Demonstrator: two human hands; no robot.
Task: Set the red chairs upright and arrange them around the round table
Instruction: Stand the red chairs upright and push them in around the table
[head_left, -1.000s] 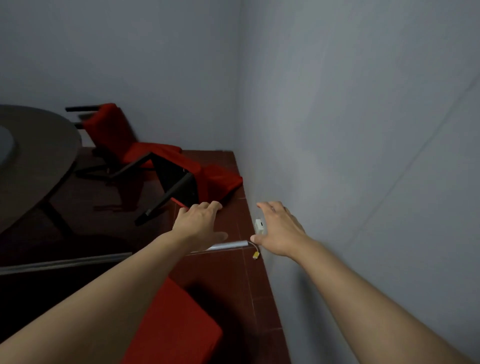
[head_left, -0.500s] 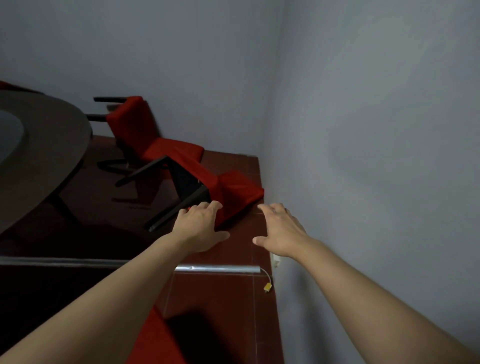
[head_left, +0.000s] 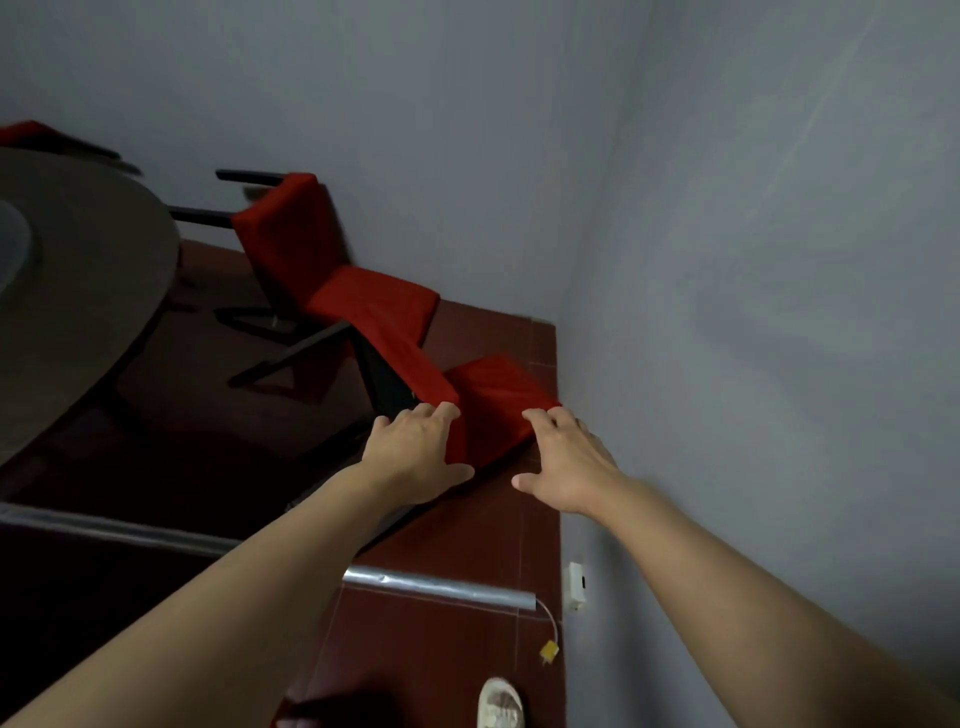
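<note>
The round table (head_left: 78, 291) occupies the left. 2 toppled red chairs (head_left: 374, 312) lie in the corner. Left hand (head_left: 415, 454) and right hand (head_left: 563, 462) reach forward, fingers extended, gripping nothing, over the nearer chair's red cushion (head_left: 493, 410).

chairs (head_left: 488, 410): matt red cloth | strip (head_left: 441, 587): shiny metal | floor (head_left: 467, 649): glossy tile

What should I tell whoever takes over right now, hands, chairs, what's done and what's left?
Left hand: open, fingertips at the near edge of the tipped red chair.
Right hand: open, reaching the same chair's edge by the wall; no grip yet.
Second red chair also lies tipped, behind it, beside the round table.
Done: neither of these two is upright.
Left: grip, stand both up, place them round the table.
</note>
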